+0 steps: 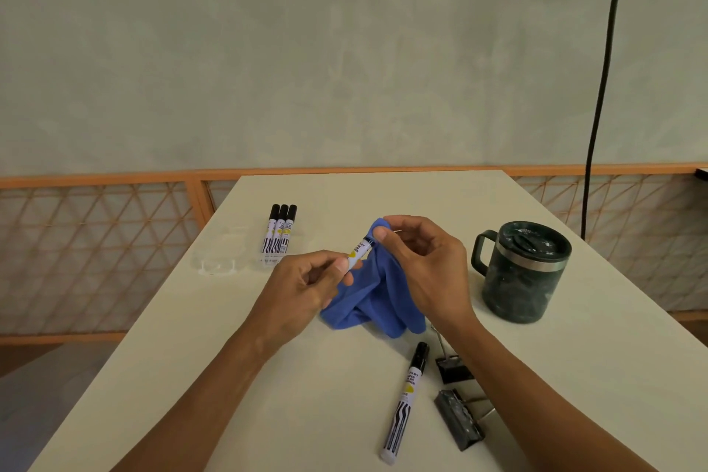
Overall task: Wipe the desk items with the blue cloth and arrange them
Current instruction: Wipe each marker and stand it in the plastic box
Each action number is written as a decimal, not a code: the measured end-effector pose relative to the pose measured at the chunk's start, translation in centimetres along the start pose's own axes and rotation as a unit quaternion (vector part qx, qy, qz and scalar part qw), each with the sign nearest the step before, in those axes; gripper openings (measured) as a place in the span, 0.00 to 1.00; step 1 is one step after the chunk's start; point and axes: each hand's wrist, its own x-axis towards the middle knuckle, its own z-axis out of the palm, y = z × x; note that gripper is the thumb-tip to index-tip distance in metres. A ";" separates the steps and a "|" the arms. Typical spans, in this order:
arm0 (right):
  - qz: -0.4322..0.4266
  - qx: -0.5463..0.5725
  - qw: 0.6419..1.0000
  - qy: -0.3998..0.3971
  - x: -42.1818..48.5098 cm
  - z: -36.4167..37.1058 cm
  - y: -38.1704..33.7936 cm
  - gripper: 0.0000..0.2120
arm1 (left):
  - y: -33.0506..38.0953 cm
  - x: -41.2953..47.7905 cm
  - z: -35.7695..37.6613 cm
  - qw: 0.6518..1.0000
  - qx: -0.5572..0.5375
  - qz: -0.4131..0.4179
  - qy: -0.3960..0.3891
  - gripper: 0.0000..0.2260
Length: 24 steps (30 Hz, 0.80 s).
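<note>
Above a white desk point(191, 337), the left hand point(302, 287) pinches a marker point(358, 250) by its barrel while the right hand point(421, 264) wraps the blue cloth point(377, 299) around its cap end with curled fingers; another marker point(404, 402) lies nearer, beside two binder clips point(458, 398).

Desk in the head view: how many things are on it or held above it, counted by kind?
White marker pens with black caps: 5
Black metal binder clips: 2
Dark green lidded mug: 1
Blue cloth: 1
Clear plastic piece: 1
Total: 10
</note>
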 end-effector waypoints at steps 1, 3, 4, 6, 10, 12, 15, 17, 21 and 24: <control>-0.005 0.001 1.000 0.006 0.0 0.0 0.0 0.09 | 0.1 -0.1 0.1 1.000 -0.017 -0.006 -0.003 0.10; -0.018 -0.001 1.000 0.011 0.0 0.2 0.0 0.08 | 0.2 -0.1 0.3 0.999 -0.041 -0.020 -0.005 0.12; -0.021 -0.002 1.000 0.008 -0.1 0.2 0.0 0.08 | 0.3 -0.1 0.3 0.999 -0.047 -0.024 -0.004 0.12; -0.019 -0.003 1.000 -0.001 -0.1 0.2 0.0 0.09 | 0.4 -0.2 0.4 0.998 -0.058 -0.030 0.000 0.12; -0.013 -0.010 1.000 0.001 0.1 0.0 0.1 0.08 | 0.7 -0.2 0.5 0.997 -0.071 -0.038 0.000 0.12; -0.016 -0.013 1.000 0.006 0.1 0.0 0.2 0.08 | 0.8 -0.2 0.5 0.997 -0.065 -0.035 -0.005 0.12; -0.019 -0.015 1.000 0.011 0.0 0.1 0.1 0.08 | 0.8 -0.2 0.3 0.998 -0.057 -0.032 -0.007 0.12; -0.015 -0.009 1.000 0.003 0.0 0.0 -0.1 0.08 | 0.7 -0.3 0.2 0.998 -0.056 -0.031 -0.007 0.12; -0.010 0.002 1.000 -0.002 0.0 -0.1 -0.3 0.08 | 0.6 -0.4 0.2 0.999 -0.043 -0.018 -0.014 0.12; -0.023 -0.003 1.000 0.014 0.1 -0.1 -0.4 0.07 | 0.6 -0.4 0.3 0.999 -0.038 -0.016 -0.018 0.12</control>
